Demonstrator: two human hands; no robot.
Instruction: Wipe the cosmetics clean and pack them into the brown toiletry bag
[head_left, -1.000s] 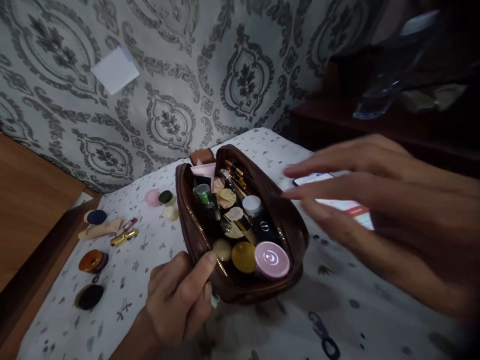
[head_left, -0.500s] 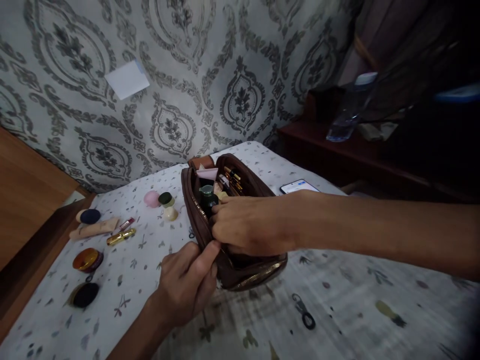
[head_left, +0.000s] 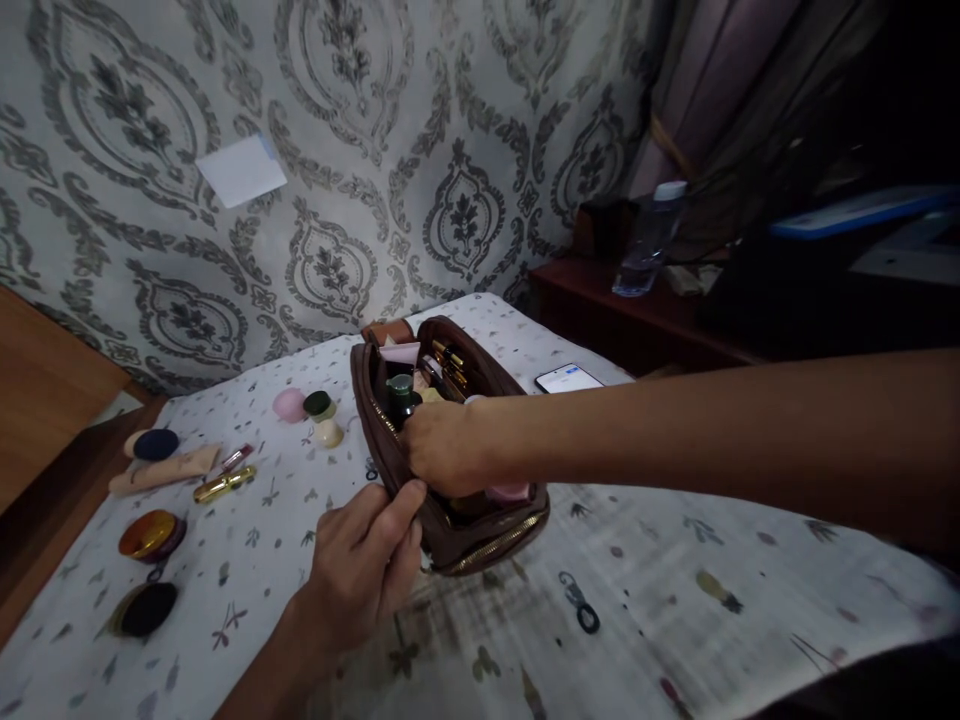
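Note:
A brown zip-up cosmetic bag (head_left: 480,550) lies open on the white patterned bedsheet (head_left: 637,610). My left hand (head_left: 367,555) pinches the near left rim of the bag between thumb and fingers. Inside the bag is my right hand (head_left: 454,445), palm down, its fingertips hidden by the bag wall, so whether they hold anything does not show. Beyond the right hand, a dark green-capped bottle (head_left: 403,398), a pale pink tube (head_left: 400,352) and several gold-and-black sticks (head_left: 450,358) stand in the bag. Something pink (head_left: 510,492) shows below my right wrist.
Left of the bag lie a pink sponge (head_left: 289,405), a green-lidded jar (head_left: 319,405), a beige tube (head_left: 166,470), a gold lipstick (head_left: 225,484), an amber jar (head_left: 148,534) and a black-topped round item (head_left: 146,608). A phone (head_left: 568,377) and water bottle (head_left: 651,240) are rightward.
My right hand has shifted within the bag, and the pink thing under its wrist has come into sight. My left hand keeps its grip on the rim. The view has turned slightly right.

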